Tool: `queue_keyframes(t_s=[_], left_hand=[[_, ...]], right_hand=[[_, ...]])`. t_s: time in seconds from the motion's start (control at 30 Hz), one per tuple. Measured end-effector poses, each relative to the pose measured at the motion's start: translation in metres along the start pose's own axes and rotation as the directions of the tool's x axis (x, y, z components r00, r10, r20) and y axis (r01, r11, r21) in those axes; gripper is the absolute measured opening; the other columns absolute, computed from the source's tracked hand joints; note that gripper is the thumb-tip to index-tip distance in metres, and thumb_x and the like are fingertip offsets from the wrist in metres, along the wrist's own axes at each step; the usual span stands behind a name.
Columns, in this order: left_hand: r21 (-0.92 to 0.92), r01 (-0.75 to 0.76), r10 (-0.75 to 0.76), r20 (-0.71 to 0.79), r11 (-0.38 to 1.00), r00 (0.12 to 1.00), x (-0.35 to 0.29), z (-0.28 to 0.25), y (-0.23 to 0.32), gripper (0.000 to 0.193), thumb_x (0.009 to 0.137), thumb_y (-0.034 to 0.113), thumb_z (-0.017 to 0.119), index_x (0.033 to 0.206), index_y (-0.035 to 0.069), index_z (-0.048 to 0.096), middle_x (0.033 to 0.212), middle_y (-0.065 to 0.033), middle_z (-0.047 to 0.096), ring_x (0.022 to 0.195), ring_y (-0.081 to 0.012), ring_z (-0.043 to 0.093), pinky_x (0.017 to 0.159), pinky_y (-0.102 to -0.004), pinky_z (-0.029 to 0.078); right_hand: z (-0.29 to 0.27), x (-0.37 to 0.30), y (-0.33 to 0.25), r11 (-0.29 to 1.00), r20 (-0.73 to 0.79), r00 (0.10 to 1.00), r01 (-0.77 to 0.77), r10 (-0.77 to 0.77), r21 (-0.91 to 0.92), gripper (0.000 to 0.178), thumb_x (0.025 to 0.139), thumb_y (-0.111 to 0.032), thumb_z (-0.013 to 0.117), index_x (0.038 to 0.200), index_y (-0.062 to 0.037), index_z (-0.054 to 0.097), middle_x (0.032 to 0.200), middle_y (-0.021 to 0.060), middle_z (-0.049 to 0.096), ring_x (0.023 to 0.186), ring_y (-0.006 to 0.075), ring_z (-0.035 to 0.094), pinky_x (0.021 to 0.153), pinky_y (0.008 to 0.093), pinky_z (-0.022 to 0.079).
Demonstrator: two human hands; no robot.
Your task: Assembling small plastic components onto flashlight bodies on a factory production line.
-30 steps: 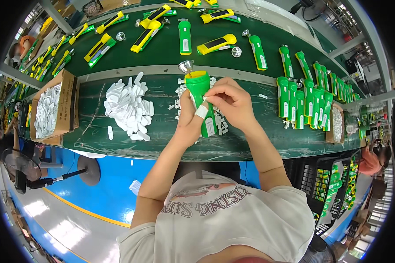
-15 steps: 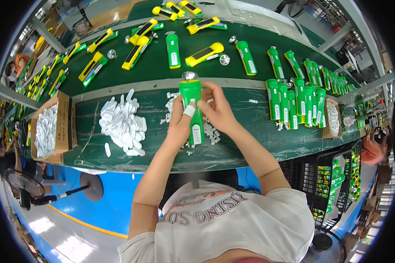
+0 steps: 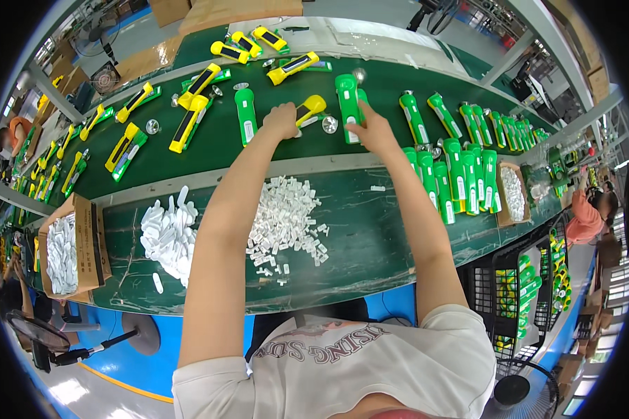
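At the far green belt, my left hand (image 3: 282, 120) has its fingers closed over the left end of a yellow-and-green flashlight (image 3: 312, 107), hiding much of it. A round silver lamp head (image 3: 330, 125) lies beside that flashlight. Just to the right, my right hand (image 3: 376, 133) holds a green flashlight (image 3: 346, 105) from its right side, thumb at the lower end. Another green flashlight (image 3: 363, 96) lies partly hidden behind it. Small white pieces (image 3: 286, 220) form a pile on the bench between my forearms. Left of these is a heap of long white strips (image 3: 166, 234).
A cardboard box (image 3: 91, 241) of white strips stands at left, and another box (image 3: 512, 193) of white pieces at right. Several green flashlights (image 3: 456, 171) are grouped on the right. More yellow-and-green flashlights (image 3: 189, 124) lie along the belt. A black crate (image 3: 503, 297) stands below right.
Both hands have moved forward from above the bench to the belt. The green flashlight they held is now beside another one, under my right hand. My left hand has reached the yellow-and-green flashlight.
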State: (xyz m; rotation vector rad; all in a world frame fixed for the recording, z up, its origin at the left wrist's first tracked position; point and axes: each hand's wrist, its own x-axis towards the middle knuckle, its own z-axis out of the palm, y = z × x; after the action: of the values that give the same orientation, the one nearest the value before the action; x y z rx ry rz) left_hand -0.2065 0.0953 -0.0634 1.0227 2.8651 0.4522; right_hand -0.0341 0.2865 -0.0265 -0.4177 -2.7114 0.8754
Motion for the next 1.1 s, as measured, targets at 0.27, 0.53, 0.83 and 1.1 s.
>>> queue_keyframes(t_s=[0.27, 0.53, 0.83, 1.1], left_hand=[[-0.39, 0.217, -0.1, 0.299, 0.895, 0.949, -0.044, -0.062, -0.017, 0.062, 0.07, 0.034, 0.075, 0.115, -0.004, 0.054, 0.113, -0.0234, 0.065, 0.103, -0.0346, 0.065, 0.088, -0.0379, 0.051], [-0.398, 0.217, -0.115, 0.265, 0.891, 0.957, -0.202, -0.146, -0.03, 0.055, 0.09, 0.045, 0.067, 0.125, 0.003, 0.054, 0.111, -0.0165, 0.062, 0.1, -0.025, 0.06, 0.091, -0.0322, 0.046], [-0.667, 0.303, -0.328, 0.093, 0.681, 0.94, -0.362, -0.166, -0.089, 0.047, 0.103, 0.035, 0.049, 0.14, 0.008, 0.043, 0.124, -0.0139, 0.06, 0.105, -0.0228, 0.06, 0.09, -0.0319, 0.047], [-0.877, 0.298, -0.316, 0.424, -0.377, 0.849, -0.431, -0.136, -0.151, 0.048, 0.089, 0.03, 0.069, 0.125, 0.002, 0.052, 0.1, -0.0139, 0.064, 0.09, -0.0247, 0.067, 0.074, -0.0385, 0.058]], right_hand=[[0.035, 0.019, -0.011, 0.905, 0.082, 0.988, -0.087, 0.133, -0.417, 0.072, 0.078, -0.037, 0.079, 0.132, 0.0004, 0.05, 0.109, 0.0236, 0.068, 0.103, 0.0393, 0.065, 0.087, 0.0481, 0.052], [0.066, -0.019, -0.129, 0.958, 0.12, 0.958, 0.272, -0.261, -0.087, 0.062, 0.076, -0.025, 0.076, 0.131, -0.0046, 0.055, 0.115, 0.0136, 0.066, 0.107, 0.0342, 0.062, 0.091, 0.0443, 0.049], [0.136, -0.051, -0.228, 0.543, 0.292, 0.517, 0.84, -0.805, 0.008, 0.059, 0.07, -0.027, 0.084, 0.123, -0.0103, 0.061, 0.104, 0.0081, 0.059, 0.104, 0.0273, 0.058, 0.078, 0.0415, 0.047], [0.206, -0.096, -0.233, 0.81, 0.398, 0.706, 0.497, -0.586, 0.311, 0.032, 0.077, -0.032, 0.08, 0.091, -0.0053, 0.069, 0.083, 0.0121, 0.067, 0.082, 0.029, 0.067, 0.07, 0.042, 0.052]])
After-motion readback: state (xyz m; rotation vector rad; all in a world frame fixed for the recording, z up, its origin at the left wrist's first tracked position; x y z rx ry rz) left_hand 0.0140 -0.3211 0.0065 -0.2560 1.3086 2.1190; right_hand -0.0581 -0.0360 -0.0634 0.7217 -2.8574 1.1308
